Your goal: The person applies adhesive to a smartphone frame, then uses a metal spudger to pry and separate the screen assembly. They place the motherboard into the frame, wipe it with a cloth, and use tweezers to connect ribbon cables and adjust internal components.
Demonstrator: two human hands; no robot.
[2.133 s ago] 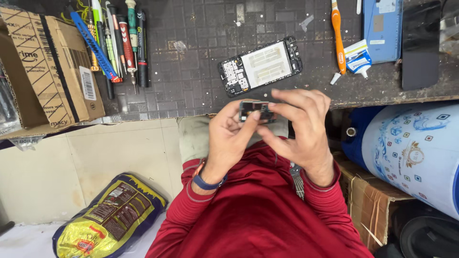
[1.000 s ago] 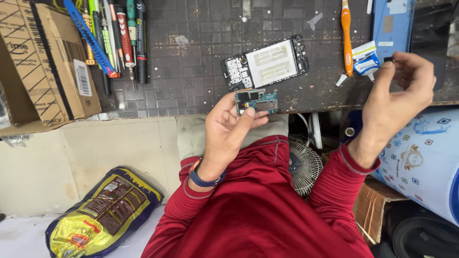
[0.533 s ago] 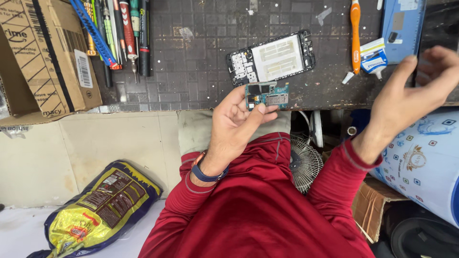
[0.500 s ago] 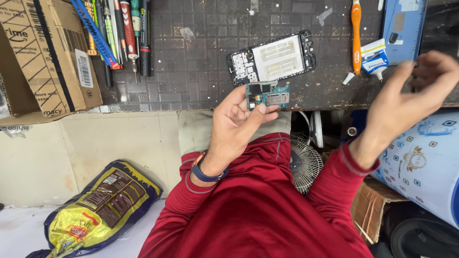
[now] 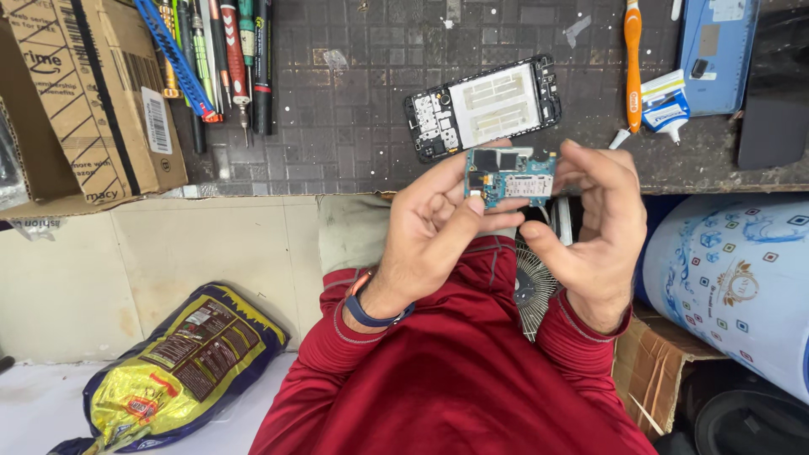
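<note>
— What have we got in our hands?

— Our left hand [image 5: 438, 223] grips a small blue-green circuit board [image 5: 510, 175], thumb across its lower edge and fingers behind it. We hold it in the air just off the front edge of the workbench [image 5: 337, 126], above our lap.

— And the other hand?

— Our right hand [image 5: 590, 227] is curled beside the board, its fingertips touching the board's right end. It looks like a light pinch, not a clenched fist.

— Where is the phone it belongs with?

— The opened phone frame [image 5: 484, 105] lies on the bench just behind the board, tilted, near the front edge.

— What could go wrong?

— We judge the board could slip, since only fingertips hold it and nothing lies under it but our red shirt and the small fan [image 5: 531, 286] below. A drop there could damage it. Squeezing too hard might also bend it or harm its tiny parts.

— Anything else close by?

— The orange toothbrush [image 5: 632, 67] and glue tube [image 5: 666, 105] sit toward the right end; screwdrivers [image 5: 227, 59] and a cardboard box [image 5: 93, 101] toward the left.
</note>
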